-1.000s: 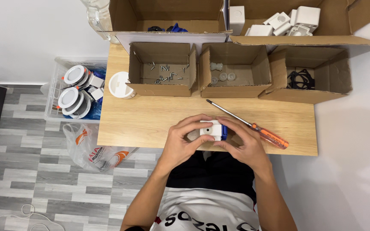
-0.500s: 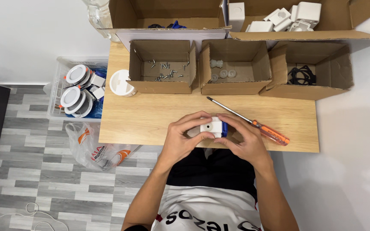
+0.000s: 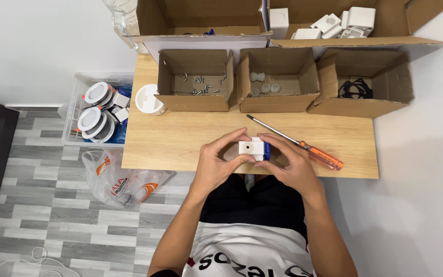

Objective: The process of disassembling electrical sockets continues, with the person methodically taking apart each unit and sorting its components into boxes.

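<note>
While both hands close around it above the near table [image 3: 180, 149] edge, left hand [image 3: 216, 164] and right hand [image 3: 288, 164] pinching opposite sides, the small white plastic block [image 3: 250, 148] with a blue part looks light, rigid and smooth, best gripped by its flat faces, a screwdriver [image 3: 303, 146] just beyond the right fingers.
</note>
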